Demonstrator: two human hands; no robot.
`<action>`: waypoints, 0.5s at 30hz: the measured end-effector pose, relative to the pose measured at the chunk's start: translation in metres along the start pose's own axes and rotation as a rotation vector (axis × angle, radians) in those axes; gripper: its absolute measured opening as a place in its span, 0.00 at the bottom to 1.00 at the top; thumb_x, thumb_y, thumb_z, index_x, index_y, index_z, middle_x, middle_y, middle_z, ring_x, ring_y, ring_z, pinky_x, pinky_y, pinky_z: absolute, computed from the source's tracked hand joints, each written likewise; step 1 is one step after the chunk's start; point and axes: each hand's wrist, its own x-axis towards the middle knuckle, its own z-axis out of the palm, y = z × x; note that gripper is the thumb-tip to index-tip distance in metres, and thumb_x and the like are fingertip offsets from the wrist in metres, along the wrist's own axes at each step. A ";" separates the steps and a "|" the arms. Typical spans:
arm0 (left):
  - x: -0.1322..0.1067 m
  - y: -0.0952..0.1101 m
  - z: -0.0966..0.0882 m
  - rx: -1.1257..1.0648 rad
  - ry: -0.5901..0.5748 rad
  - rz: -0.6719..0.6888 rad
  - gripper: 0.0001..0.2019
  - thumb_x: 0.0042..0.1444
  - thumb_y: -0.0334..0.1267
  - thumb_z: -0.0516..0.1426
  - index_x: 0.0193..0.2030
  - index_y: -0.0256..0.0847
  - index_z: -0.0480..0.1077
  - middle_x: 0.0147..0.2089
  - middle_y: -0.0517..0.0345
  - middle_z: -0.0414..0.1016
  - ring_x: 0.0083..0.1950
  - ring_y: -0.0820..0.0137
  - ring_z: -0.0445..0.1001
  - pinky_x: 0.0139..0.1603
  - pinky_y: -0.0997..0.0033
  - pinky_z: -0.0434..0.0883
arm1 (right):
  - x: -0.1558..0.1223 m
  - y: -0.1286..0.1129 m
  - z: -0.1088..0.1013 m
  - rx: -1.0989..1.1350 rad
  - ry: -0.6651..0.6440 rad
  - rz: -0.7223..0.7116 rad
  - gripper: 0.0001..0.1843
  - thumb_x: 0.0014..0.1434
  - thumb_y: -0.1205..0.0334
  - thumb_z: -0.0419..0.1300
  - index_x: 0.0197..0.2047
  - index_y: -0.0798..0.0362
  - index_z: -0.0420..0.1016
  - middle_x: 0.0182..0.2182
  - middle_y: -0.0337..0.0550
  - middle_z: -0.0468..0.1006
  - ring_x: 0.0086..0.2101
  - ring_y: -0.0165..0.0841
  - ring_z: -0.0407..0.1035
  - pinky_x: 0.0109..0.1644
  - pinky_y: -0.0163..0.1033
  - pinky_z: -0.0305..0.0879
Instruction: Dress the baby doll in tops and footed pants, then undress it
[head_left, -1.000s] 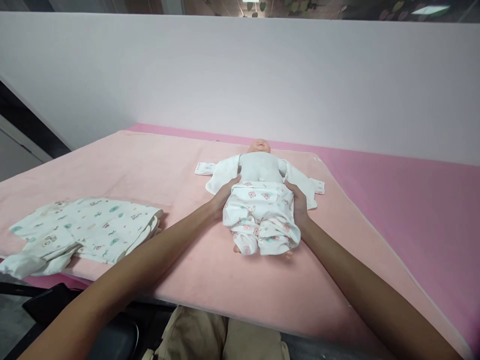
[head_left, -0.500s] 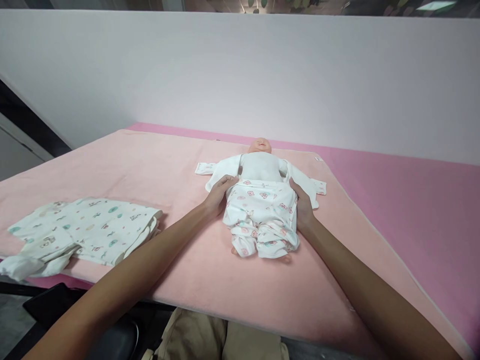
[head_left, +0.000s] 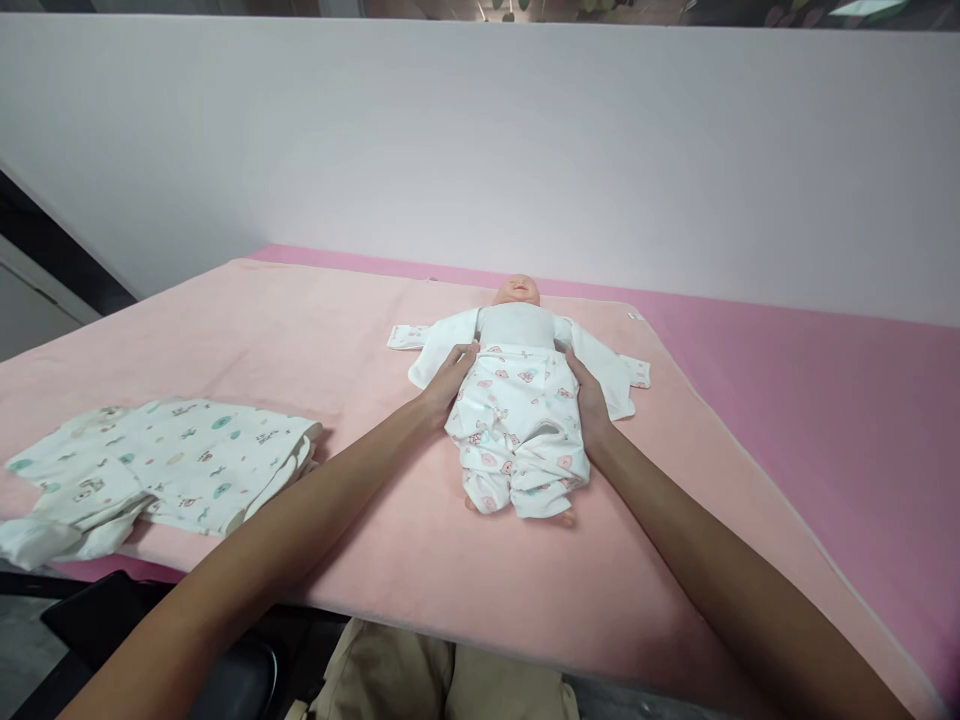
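Note:
A baby doll (head_left: 517,290) lies on its back, head toward the wall and feet toward me. White baby pants (head_left: 517,400) with small pink prints cover its legs and reach up over the lower belly; the feet poke out of the cuffs. Beneath the doll a white baby jacket (head_left: 604,365) lies spread open, its sleeves out to both sides. My left hand (head_left: 450,380) is closed on the waistband at the left, and my right hand (head_left: 589,400) grips it at the right. Most fingertips are hidden behind the cloth.
A folded white printed baby garment (head_left: 180,460) lies at the left front edge. The pink blanket (head_left: 300,330) covers the table beneath everything. A white wall (head_left: 480,150) rises behind the table. Below the left edge stands a dark chair (head_left: 232,680).
Both hands have drawn the waistband farther up the doll's belly, toward its chest. The pants' front now lies smoother, with a fold over one leg.

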 end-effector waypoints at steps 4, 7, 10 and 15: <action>0.002 0.009 -0.007 0.101 -0.051 0.032 0.26 0.53 0.63 0.70 0.39 0.44 0.69 0.34 0.62 0.73 0.36 0.70 0.74 0.36 0.72 0.71 | 0.002 -0.008 -0.010 -0.103 0.014 -0.106 0.23 0.58 0.37 0.72 0.34 0.44 0.70 0.26 0.34 0.71 0.30 0.38 0.67 0.42 0.45 0.70; 0.001 0.026 -0.013 0.360 -0.164 0.172 0.22 0.57 0.59 0.69 0.37 0.43 0.72 0.35 0.60 0.73 0.34 0.70 0.70 0.35 0.71 0.67 | 0.004 -0.021 -0.019 -0.424 0.048 -0.295 0.26 0.60 0.41 0.72 0.28 0.46 0.63 0.26 0.33 0.63 0.29 0.34 0.58 0.38 0.42 0.61; -0.001 0.047 -0.014 0.675 -0.230 0.384 0.18 0.57 0.55 0.70 0.34 0.43 0.74 0.36 0.57 0.73 0.39 0.66 0.67 0.39 0.69 0.65 | 0.006 -0.037 -0.020 -0.889 0.055 -0.540 0.21 0.65 0.48 0.68 0.28 0.47 0.64 0.26 0.36 0.63 0.31 0.36 0.58 0.39 0.43 0.56; -0.001 0.065 -0.006 0.899 -0.340 0.614 0.16 0.63 0.53 0.66 0.34 0.44 0.72 0.37 0.55 0.73 0.46 0.61 0.66 0.47 0.65 0.66 | 0.014 -0.056 -0.004 -1.196 -0.099 -0.689 0.16 0.65 0.57 0.62 0.28 0.47 0.64 0.26 0.39 0.67 0.35 0.39 0.61 0.41 0.45 0.56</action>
